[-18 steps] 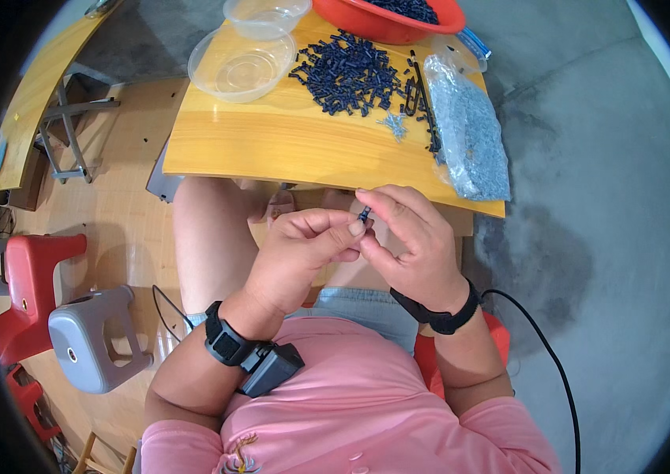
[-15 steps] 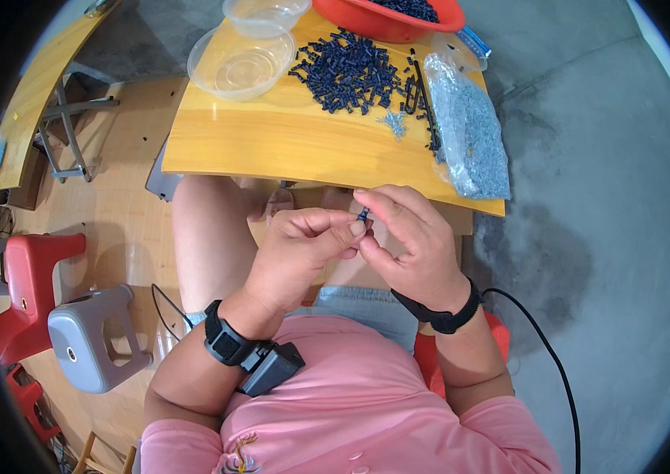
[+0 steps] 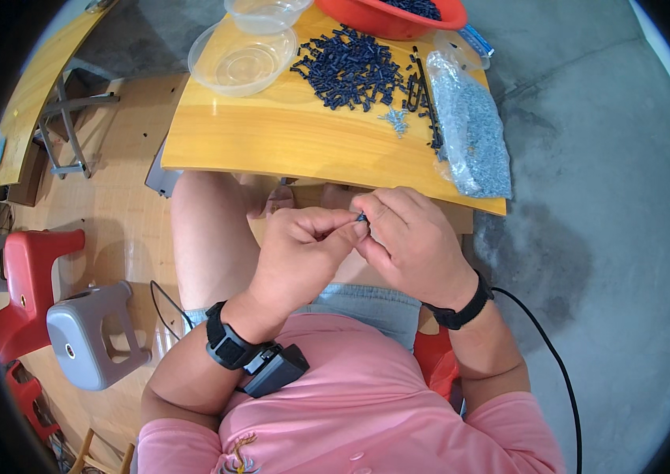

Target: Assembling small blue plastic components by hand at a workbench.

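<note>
The head view looked down from above the left hand (image 3: 297, 249) and right hand (image 3: 418, 245) — near, fisheye-wide — with the table (image 3: 272, 142) beyond them.

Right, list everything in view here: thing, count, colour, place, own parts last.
Small piece: one, dark blue, between the hands
Loose pieces: too many to count, dark blue, heaped on table
Bowls: two, clear, table's far left
Basin: one, red, table's far edge
Bits: small heap, silvery, below loose pieces
Bag: one, clear with silvery contents, table's right
Table: one, yellow, ahead
Second table: one, yellow, far left
Grey stool: one, grey, left floor
Red stools: at least two, red, far left
Wristbands: two, black, one per wrist
Left hand: one, bare, pinching small piece
Right hand: one, bare, fingers at small piece
</note>
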The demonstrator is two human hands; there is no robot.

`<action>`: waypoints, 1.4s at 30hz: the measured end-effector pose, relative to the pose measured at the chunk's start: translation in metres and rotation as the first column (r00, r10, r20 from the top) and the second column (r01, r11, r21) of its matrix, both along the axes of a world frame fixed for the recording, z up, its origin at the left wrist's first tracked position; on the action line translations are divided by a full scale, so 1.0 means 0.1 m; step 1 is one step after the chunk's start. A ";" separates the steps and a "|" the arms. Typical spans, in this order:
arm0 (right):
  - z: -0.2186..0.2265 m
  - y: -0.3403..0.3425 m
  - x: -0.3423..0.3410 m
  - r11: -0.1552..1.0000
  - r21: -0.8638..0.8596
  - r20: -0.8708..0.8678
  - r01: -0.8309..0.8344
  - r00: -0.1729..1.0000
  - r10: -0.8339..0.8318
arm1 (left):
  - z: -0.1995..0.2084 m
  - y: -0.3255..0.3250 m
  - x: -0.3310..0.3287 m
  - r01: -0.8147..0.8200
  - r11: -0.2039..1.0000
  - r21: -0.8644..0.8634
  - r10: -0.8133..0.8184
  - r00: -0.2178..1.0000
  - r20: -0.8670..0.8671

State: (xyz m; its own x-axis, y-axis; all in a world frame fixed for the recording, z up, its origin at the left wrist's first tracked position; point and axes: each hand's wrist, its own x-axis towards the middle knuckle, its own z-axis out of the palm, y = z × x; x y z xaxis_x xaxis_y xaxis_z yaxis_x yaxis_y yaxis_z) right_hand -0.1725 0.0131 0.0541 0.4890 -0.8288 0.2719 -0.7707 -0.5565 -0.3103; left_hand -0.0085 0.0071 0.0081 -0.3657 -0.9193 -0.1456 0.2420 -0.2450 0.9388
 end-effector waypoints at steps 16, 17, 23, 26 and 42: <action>0.11 -0.08 -0.01 1.000 0.006 -0.021 0.007 1.000 -0.007 | 0.09 -0.05 0.00 -0.016 1.000 -0.002 0.016 0.995 0.098; 0.12 -0.10 -0.02 1.000 -0.019 -0.040 -0.009 0.999 0.008 | 0.11 -0.06 0.00 -0.012 0.999 0.041 0.008 0.995 0.097; 0.16 -0.11 0.00 0.992 -0.023 -0.223 -0.124 0.968 0.116 | 0.03 0.00 0.02 0.054 0.998 -0.035 -0.050 0.993 0.109; 0.12 -0.10 -0.04 0.987 -0.016 -0.273 -0.159 0.951 0.148 | 0.01 0.02 0.01 0.079 0.990 -0.119 -0.066 0.991 0.115; -0.12 0.07 -0.12 0.966 -0.108 -0.179 -0.235 0.960 0.214 | 0.17 0.10 0.04 0.252 0.967 -0.026 -0.236 0.934 0.269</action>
State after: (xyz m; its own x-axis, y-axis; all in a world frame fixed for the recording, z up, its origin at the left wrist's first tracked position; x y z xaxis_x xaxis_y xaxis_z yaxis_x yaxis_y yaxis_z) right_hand -0.1840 0.0198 0.0423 0.7052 -0.6563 0.2682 -0.6557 -0.7476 -0.1055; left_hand -0.0050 0.0169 0.0253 -0.5363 -0.8163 -0.2147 -0.0747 -0.2075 0.9754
